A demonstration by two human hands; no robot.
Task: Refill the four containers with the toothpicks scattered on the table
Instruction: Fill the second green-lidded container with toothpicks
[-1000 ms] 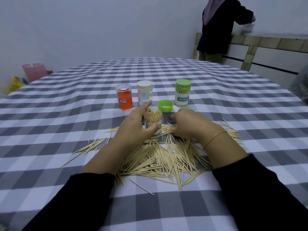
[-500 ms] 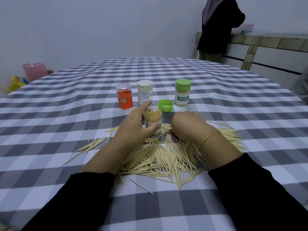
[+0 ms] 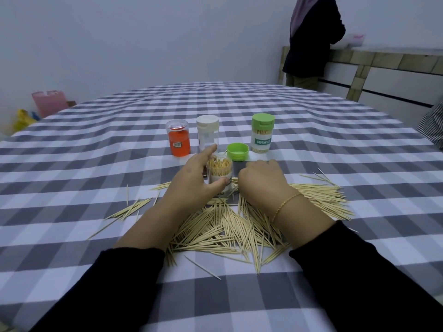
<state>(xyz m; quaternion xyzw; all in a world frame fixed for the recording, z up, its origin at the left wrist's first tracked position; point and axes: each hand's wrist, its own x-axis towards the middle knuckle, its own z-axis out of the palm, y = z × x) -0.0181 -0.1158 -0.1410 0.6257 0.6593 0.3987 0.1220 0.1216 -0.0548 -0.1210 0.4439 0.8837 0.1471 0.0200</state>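
A clear open container [image 3: 219, 174], partly filled with upright toothpicks, stands in the middle of the table. My left hand [image 3: 195, 182] grips it, thumb in front and index finger behind. My right hand [image 3: 262, 182] lies knuckles up just right of it, fingers curled down onto the scattered toothpicks [image 3: 225, 226]; what the fingers hold is hidden. Behind stand an orange container [image 3: 178, 137], a white-capped clear container [image 3: 207, 133] and a green-capped full container [image 3: 261, 133]. A loose green lid [image 3: 237, 152] lies upside down beside the open one.
The table wears a grey-and-white checked cloth [image 3: 96, 164]. More toothpicks fan out at the right [image 3: 321, 195] and left [image 3: 130, 209]. A person in dark clothes [image 3: 311, 37] stands at a counter [image 3: 383, 58] beyond the far right edge. A pink bag [image 3: 49, 103] sits far left.
My right hand has slid left over the toothpicks, closer to the open container. My left hand keeps its hold on the container. The person at the back shifted slightly.
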